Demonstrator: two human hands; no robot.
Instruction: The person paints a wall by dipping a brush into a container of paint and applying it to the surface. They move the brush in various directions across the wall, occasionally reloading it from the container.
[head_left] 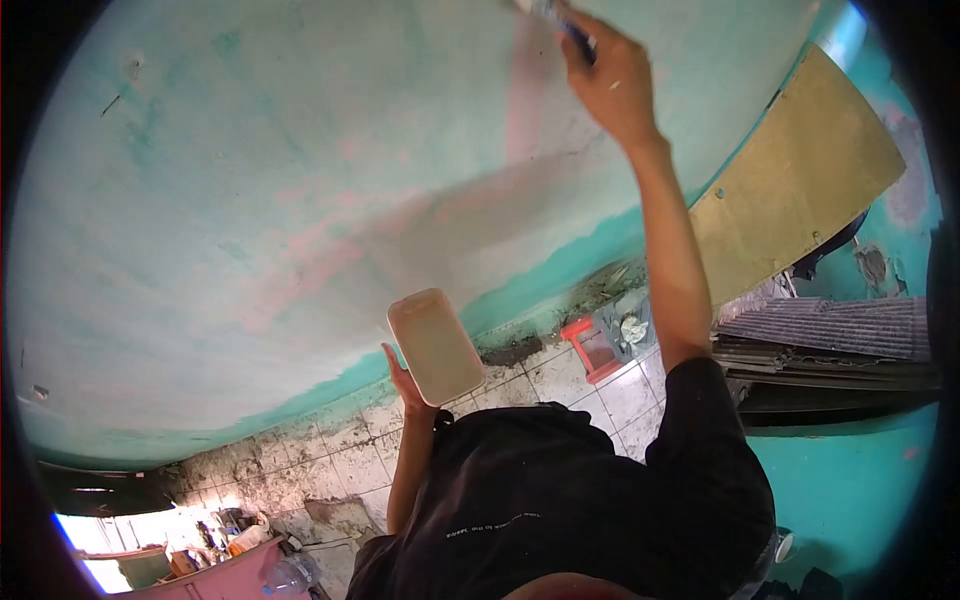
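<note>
While the brush (pixel 560 18) is being gripped at one o'clock by the closed right hand (pixel 610 85), the tilted tray (pixel 435 345) is being clasped near centre by the left hand (pixel 408 385), so a spill onto the floor (pixel 560 380) is being risked.

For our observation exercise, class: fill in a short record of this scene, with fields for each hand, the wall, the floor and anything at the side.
right hand: right hand raised high, gripping a brush at the wall
left hand: left hand supports a pale rectangular container from below
wall: wall turquoise, with pale and pink patches
floor: stained tiles; a red frame near the wall's foot
side: yellow board leaning at the right
</note>
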